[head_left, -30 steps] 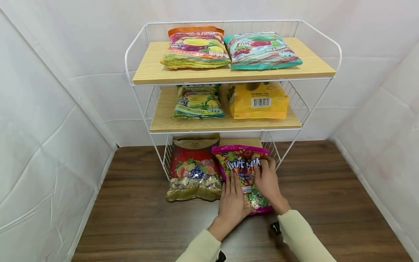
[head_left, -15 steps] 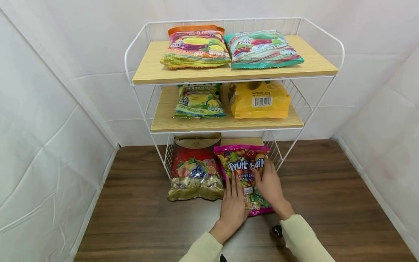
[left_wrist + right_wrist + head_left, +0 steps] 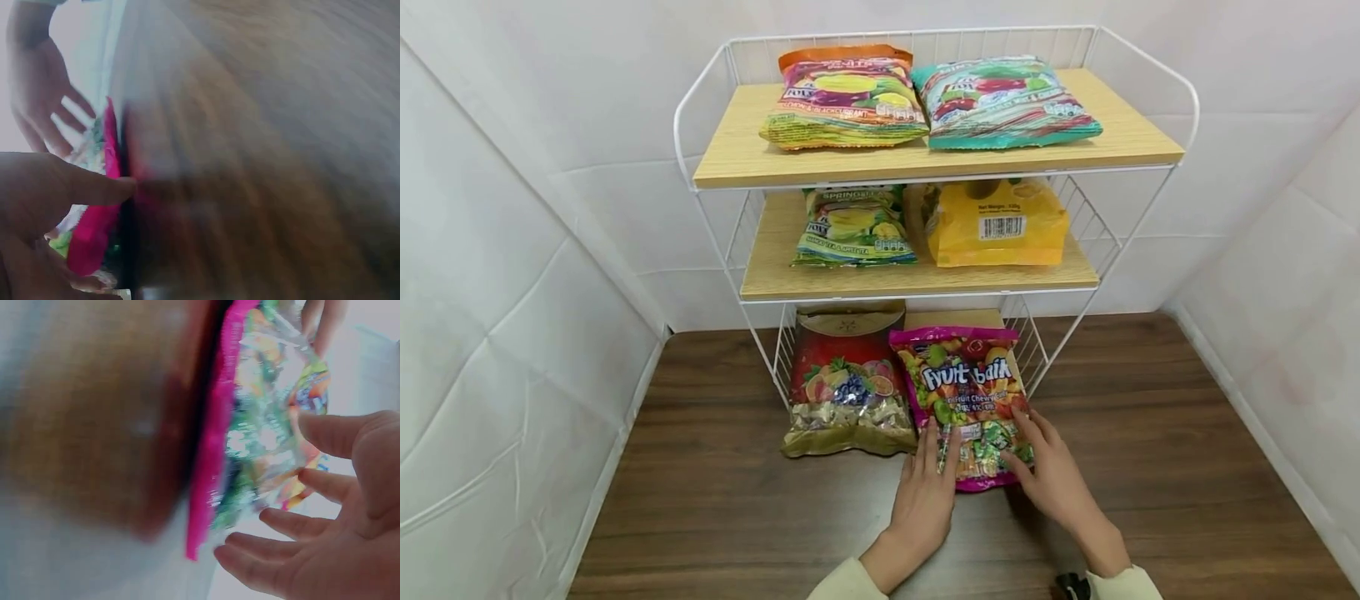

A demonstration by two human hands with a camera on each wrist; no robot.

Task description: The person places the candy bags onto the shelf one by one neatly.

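A pink-edged bag of fruit chewy candy leans on the bottom shelf, its lower end out toward the table. The fingers of my left hand lie almost straight over its lower left part. On the other side, my right hand has its fingers spread, the tips at the bag's lower right edge. The right wrist view shows that hand loosely extended beside the clear, wrapped-candy part of the bag. In the left wrist view, the thumb overlaps the pink bottom seam of the bag.
A red and gold candy bag stands left of it on the same shelf. The white wire rack carries a green bag and a yellow bag midway, with orange and teal bags on top.
My right hand has slid down and rightward from the bag's upper right side to its lower right edge. The left hand has drawn slightly lower. More of the bag's front shows.
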